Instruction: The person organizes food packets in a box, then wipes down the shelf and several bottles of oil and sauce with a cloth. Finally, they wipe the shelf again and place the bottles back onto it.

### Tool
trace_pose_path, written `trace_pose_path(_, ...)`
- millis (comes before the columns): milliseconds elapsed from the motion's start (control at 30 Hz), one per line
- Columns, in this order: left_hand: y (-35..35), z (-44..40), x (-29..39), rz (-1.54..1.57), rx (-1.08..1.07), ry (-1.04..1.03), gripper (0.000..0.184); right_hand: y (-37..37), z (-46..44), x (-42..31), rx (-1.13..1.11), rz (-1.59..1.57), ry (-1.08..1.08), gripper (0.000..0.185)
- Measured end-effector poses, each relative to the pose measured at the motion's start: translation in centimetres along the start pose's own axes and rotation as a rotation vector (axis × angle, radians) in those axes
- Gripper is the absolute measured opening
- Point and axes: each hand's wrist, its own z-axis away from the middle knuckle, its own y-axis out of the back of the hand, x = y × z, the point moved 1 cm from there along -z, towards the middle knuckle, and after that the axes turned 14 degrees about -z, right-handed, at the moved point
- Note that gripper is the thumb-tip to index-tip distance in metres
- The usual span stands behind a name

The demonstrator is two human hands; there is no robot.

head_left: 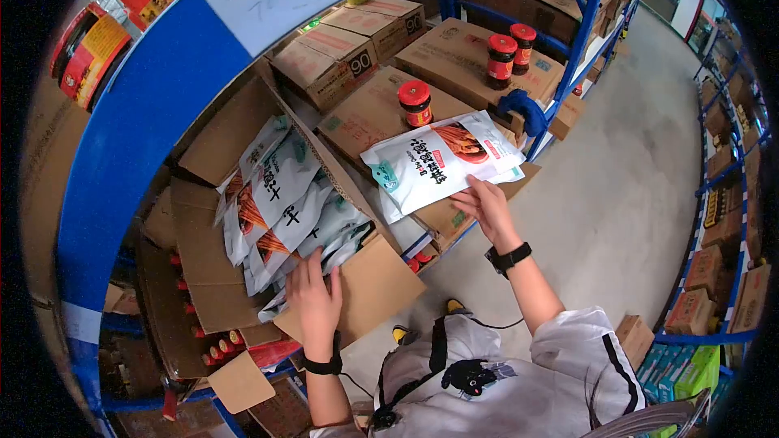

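Observation:
My right hand (pixel 487 211) is at the near edge of a white printed food bag (pixel 442 161), its fingers closed on that edge. The bag lies nearly flat over the cartons, with a picture of food and black lettering facing up. My left hand (pixel 315 296) is at the near side of an open cardboard box (pixel 213 251), fingers stretched out beside the bags. Inside this box are several similar white bags (pixel 280 178), tilted and overlapping. A red-lidded jar (pixel 415 104) stands just behind the bag at my right hand.
Closed cartons (pixel 357 118) fill the blue shelf (pixel 580 49), with two more red-lidded jars (pixel 501 61) on one. A blue beam (pixel 154 89) crosses the upper left. Red-capped bottles (pixel 223 347) stand below the open box. Another stocked shelf (pixel 706 276) lines the aisle floor (pixel 625 186).

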Motion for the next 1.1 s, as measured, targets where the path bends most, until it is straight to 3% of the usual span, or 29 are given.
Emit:
trace_pose_path(67,-0.4,0.4,-0.2,-0.019,0.068,-0.003,0.031,-1.0,-0.9,0.1,0.025,0.02,-0.109,0.038)
trace_pose_path(200,-1.2,1.1,-0.8,0.118,0.068,0.047,0.032,-1.0,-3.0,1.2,0.083,0.013,-0.094,0.037)
trace_pose_path(333,-1.3,1.4,-0.4,0.13,0.099,0.069,0.031,-0.3,-3.7,1.9,0.117,0.08,0.007,0.035)
trace_pose_path(533,-1.3,1.4,-0.3,0.143,0.116,0.083,0.029,-0.1,-4.1,2.0,-0.027,0.012,0.171,0.025)
trace_pose_path(600,-1.2,1.4,-0.3,0.146,0.107,0.102,0.029,-0.1,-4.2,1.8,-0.055,0.152,0.273,0.025)
trace_pose_path(767,-1.2,1.3,-0.5,0.158,0.129,0.101,0.029,-0.2,-1.4,0.4,-0.141,0.083,0.265,0.035)
trace_pose_path(800,-0.9,1.3,-0.4,0.167,0.112,0.099,0.03,-0.3,-0.7,0.3,-0.186,0.045,0.375,0.036)
trace_pose_path(867,0.3,1.1,0.1,0.168,0.104,0.105,0.031,0.3,1.4,-0.5,-0.087,0.019,0.276,0.037)
trace_pose_path(933,2.0,0.7,1.3,0.239,0.306,0.019,0.032,-1.1,4.0,-1.0,-0.211,-0.192,0.362,0.038)
trace_pose_path(1100,3.8,0.5,6.5,0.752,0.054,-0.176,0.043,-1.6,8.5,-0.4,-0.297,-0.06,0.406,0.032)
